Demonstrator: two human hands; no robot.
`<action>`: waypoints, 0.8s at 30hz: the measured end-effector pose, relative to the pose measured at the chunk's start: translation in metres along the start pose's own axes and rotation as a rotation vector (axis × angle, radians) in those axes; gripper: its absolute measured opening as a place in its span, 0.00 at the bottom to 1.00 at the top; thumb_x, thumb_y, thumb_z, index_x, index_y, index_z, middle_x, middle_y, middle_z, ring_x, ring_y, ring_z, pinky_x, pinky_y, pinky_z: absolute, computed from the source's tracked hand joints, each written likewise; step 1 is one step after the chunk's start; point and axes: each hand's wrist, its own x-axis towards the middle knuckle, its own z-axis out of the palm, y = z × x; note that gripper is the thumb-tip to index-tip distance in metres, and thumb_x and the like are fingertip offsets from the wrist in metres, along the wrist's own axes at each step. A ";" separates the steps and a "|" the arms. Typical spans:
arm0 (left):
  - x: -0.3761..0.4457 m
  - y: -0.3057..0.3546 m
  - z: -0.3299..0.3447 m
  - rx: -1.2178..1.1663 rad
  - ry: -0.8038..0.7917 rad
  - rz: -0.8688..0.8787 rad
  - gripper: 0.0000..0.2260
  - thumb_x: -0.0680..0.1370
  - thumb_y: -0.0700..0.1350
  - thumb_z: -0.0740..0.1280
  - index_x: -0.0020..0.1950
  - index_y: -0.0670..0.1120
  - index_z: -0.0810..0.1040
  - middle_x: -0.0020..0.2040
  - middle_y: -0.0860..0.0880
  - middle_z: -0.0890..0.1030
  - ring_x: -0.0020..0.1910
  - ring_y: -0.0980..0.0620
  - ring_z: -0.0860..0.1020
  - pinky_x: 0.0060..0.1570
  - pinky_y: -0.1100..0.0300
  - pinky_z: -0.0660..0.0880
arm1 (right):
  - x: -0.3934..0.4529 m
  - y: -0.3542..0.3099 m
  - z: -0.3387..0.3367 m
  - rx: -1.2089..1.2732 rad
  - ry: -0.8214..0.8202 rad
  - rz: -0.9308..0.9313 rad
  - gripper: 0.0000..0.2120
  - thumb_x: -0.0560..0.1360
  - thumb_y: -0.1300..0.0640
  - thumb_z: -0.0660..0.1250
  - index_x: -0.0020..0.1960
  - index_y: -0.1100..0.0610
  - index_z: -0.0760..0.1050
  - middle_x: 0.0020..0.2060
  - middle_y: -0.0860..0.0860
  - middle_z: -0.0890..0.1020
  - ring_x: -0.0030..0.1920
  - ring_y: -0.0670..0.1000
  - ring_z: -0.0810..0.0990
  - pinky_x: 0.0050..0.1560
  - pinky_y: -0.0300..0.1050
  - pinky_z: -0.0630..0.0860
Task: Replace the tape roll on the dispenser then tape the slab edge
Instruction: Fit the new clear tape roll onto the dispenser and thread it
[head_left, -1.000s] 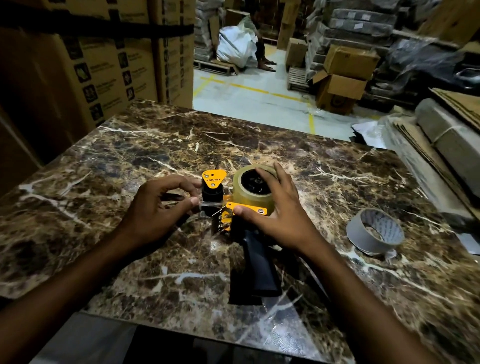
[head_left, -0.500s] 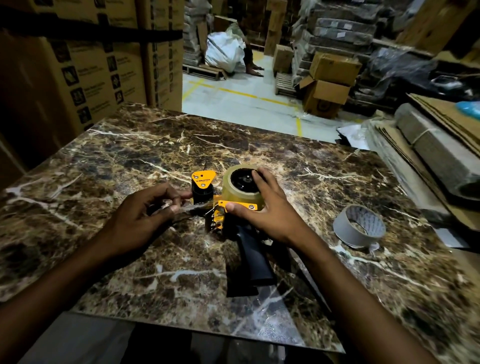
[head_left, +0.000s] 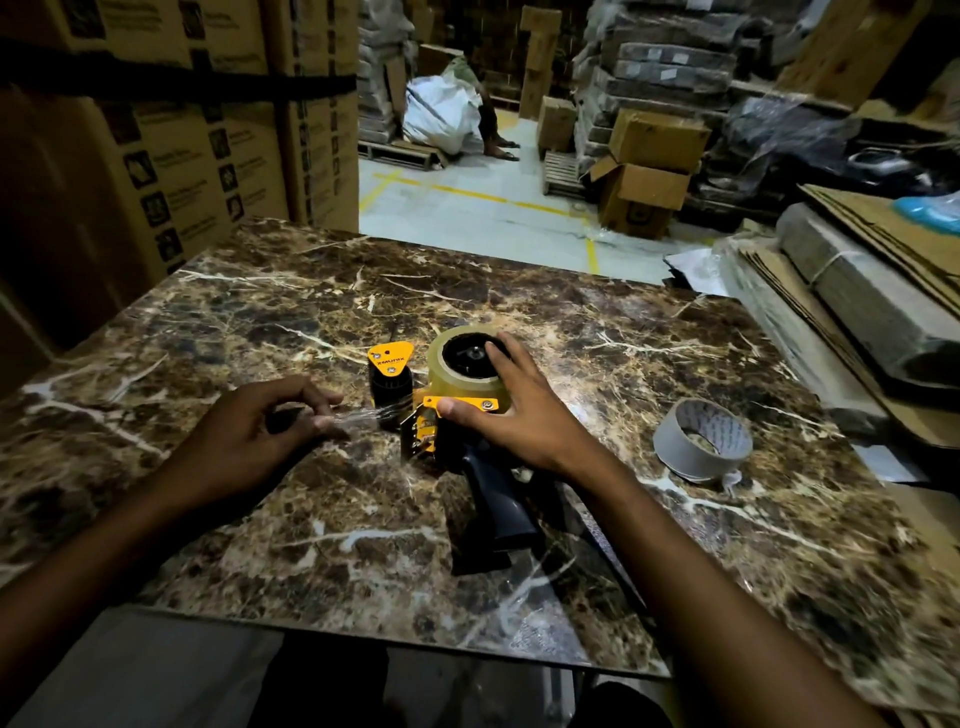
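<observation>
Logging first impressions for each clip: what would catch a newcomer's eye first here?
First the yellow and black tape dispenser lying mid-slab, a clear tape roll mounted on it and the right hand pressing it down. Next, the left hand pinches a shiny strip of tape drawn out leftward. A spent grey roll sits to the right on the brown marble slab.

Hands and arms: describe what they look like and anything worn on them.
Both are bare. The left hand and right hand wear no gloves, and no rings, watch or bands show. Both forearms are uncovered as far as the picture's lower edge, with no sleeve in view. The light is dim, so finer marks cannot be made out.
</observation>
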 end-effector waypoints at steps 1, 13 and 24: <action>0.001 -0.002 -0.003 0.030 0.009 -0.015 0.13 0.76 0.56 0.75 0.49 0.48 0.84 0.61 0.52 0.88 0.61 0.54 0.86 0.66 0.35 0.80 | 0.000 0.000 0.000 0.003 -0.002 0.006 0.61 0.61 0.19 0.63 0.84 0.49 0.52 0.83 0.37 0.45 0.82 0.44 0.48 0.81 0.53 0.53; 0.027 0.045 0.024 0.572 -0.083 0.357 0.46 0.69 0.79 0.67 0.83 0.60 0.66 0.85 0.53 0.65 0.82 0.51 0.67 0.77 0.43 0.69 | 0.001 0.001 -0.001 -0.013 0.006 -0.008 0.56 0.66 0.25 0.68 0.84 0.51 0.52 0.83 0.41 0.45 0.81 0.43 0.47 0.77 0.41 0.49; 0.031 0.036 0.033 0.669 -0.028 0.393 0.43 0.67 0.73 0.72 0.78 0.53 0.76 0.79 0.51 0.76 0.76 0.49 0.76 0.72 0.43 0.76 | 0.004 0.004 0.003 -0.002 0.025 -0.013 0.61 0.60 0.21 0.64 0.84 0.50 0.52 0.83 0.39 0.45 0.82 0.43 0.47 0.81 0.49 0.51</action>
